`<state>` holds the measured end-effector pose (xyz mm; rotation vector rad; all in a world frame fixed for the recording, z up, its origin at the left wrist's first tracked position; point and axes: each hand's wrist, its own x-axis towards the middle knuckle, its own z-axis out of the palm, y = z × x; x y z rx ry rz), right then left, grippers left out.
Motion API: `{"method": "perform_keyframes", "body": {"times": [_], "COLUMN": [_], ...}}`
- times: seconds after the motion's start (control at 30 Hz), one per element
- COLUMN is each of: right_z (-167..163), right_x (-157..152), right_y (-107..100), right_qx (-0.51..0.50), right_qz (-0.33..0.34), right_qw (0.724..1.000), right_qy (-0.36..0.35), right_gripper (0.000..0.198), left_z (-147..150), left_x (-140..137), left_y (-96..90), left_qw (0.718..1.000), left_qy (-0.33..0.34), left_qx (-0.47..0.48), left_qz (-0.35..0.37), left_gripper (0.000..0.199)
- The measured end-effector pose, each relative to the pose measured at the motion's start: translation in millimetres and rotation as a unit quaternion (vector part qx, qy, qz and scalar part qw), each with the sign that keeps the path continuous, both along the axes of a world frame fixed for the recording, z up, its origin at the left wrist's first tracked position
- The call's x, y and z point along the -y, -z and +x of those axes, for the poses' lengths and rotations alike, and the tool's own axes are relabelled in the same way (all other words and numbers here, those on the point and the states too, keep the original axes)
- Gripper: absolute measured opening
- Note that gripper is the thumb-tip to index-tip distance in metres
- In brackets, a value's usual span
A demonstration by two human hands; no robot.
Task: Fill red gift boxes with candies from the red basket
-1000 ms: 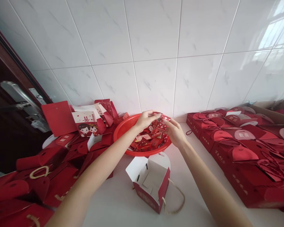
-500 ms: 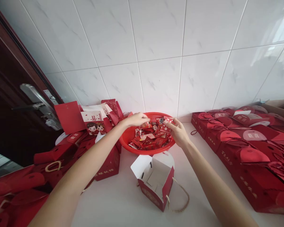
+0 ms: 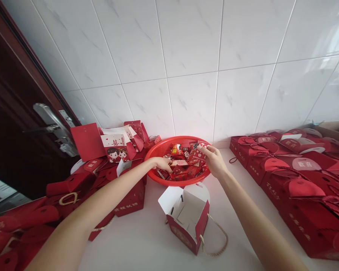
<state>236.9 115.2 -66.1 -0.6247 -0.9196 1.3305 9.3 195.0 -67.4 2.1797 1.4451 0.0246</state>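
A red plastic basket (image 3: pixel 154 177) holds a heap of small wrapped sweets (image 3: pixel 183 170). My left hand (image 3: pixel 162 163) is down inside its left part, fingers bent together against the sweets; what they pinch is hidden. At the basket's right side my right hand (image 3: pixel 215 160) grips a red packet with white dots (image 3: pixel 201 151) between thumb and fingers, above the heap. In front of the basket stands an open red gift box (image 3: pixel 183 235) with a white inside, its flaps spread and a rope handle (image 3: pixel 224 241) hanging out to the right. No sweets show inside it.
Red gift boxes (image 3: pixel 274 178) stand packed together along the right. More red boxes (image 3: pixel 87 180) pile up on the left, with a box with two cartoon figures (image 3: pixel 117 152) among them. A tiled wall (image 3: pixel 192 101) rises behind; a dark door (image 3: pixel 19 113) is at far left.
My left hand has moved down from above the basket into the sweets. My right hand keeps the dotted packet at nearly the same place. The view has shifted slightly.
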Motion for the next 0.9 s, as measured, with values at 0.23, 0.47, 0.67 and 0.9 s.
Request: {"method": "perform_keyframes", "body": {"times": [0.23,0.47,0.67,0.9], "right_z": [0.0,1.6,1.2,1.6], "right_x": [-0.2,-1.3,-2.6,-5.4], "right_y": [-0.7,-1.0,-0.9,0.3], "right_qx": [-0.012,-0.032,-0.031,-0.041], "right_qz": [-0.008,-0.016,-0.026,-0.021], "right_qw": [1.0,0.999,0.999,0.998], "right_qy": [0.016,0.025,0.031,0.032], "right_gripper": [0.034,0.035,0.033,0.029], "left_z": [4.1,18.7,19.6,11.1], "left_x": [-0.3,-10.9,-12.6,-19.4], "left_y": [-13.1,-36.2,-34.8,-30.8], "left_qw": [0.945,0.903,0.903,0.909], "left_qy": [-0.123,-0.11,-0.12,-0.07], "left_qx": [0.263,0.399,0.405,0.403], "left_qz": [-0.152,-0.113,-0.072,-0.079], "left_gripper": [0.055,0.048,0.018,0.022]}}
